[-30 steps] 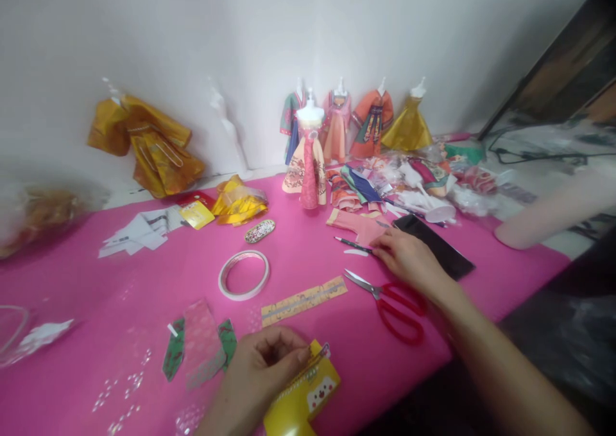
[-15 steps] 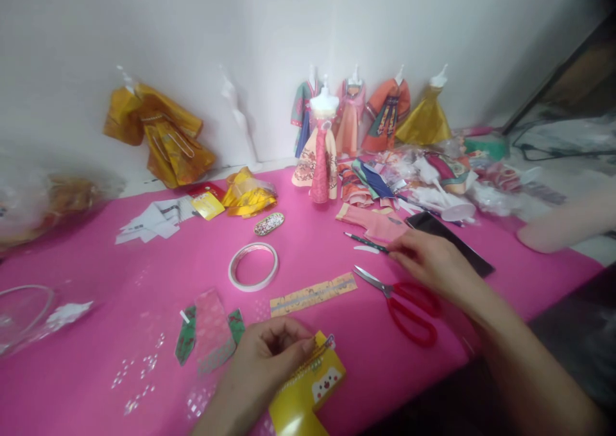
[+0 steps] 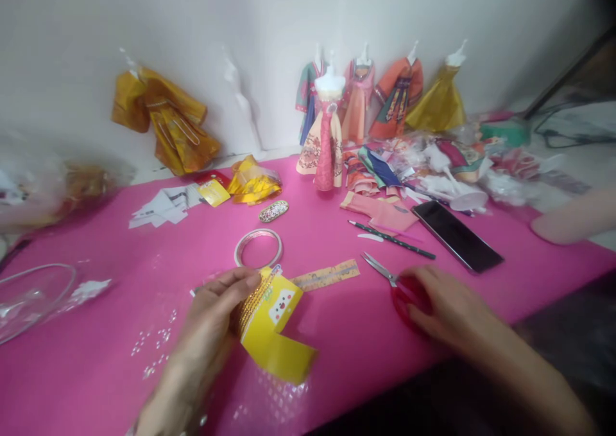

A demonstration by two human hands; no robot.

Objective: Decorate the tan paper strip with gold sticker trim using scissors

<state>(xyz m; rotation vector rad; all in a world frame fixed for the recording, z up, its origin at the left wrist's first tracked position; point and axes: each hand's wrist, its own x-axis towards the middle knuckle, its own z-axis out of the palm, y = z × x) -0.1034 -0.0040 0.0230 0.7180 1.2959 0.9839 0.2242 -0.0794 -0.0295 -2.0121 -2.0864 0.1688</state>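
Observation:
My left hand point(image 3: 219, 311) grips a yellow card point(image 3: 279, 352) by its left edge, thumb on top. Gold bead chain point(image 3: 255, 301) is wound around that card, and a white animal face is printed on it. My right hand point(image 3: 430, 304) is closed around the red handles of a pair of scissors point(image 3: 385, 270), whose blades lie slightly parted and point to the far left. Just beyond the scissors are a dark pencil point(image 3: 392, 240) and a small white curved piece point(image 3: 370, 237). A patterned fabric strip point(image 3: 332, 274) lies between the card and the blades.
A tape roll point(image 3: 258, 246) and an oval patterned case point(image 3: 273, 211) lie mid-table. Doll dresses on stands point(image 3: 323, 140) line the wall. A phone point(image 3: 457, 235) lies at right, near a pile of fabric and plastic bags point(image 3: 433, 166). Clear gems point(image 3: 156, 343) are at left.
My right hand has left the pencil and moved down onto the scissors' handles. My left hand has lifted the yellow card up and to the left, now covering the pink and green fabric pieces.

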